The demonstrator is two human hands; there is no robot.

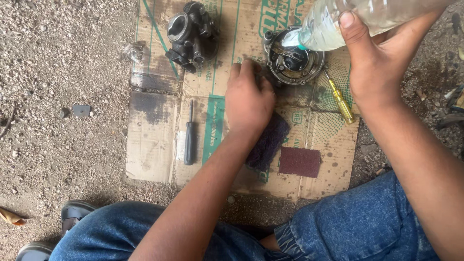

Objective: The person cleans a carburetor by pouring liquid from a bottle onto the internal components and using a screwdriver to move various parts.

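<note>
On the cardboard [154, 145], the right hand [382, 63] clamps a slick, squashy plastic bottle [338, 17] mid-body; the left hand [249, 99] rests curled beside the heavy metal bowl [295, 63].

The right hand [382, 58] tips a clear plastic bottle [357, 17] over a round metal part [295, 60] beside the left hand [249, 99].

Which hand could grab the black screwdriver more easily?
Probably the left hand: it holds no tool and is nearer the black screwdriver. The right hand is busy tilting the clear bottle.
</note>
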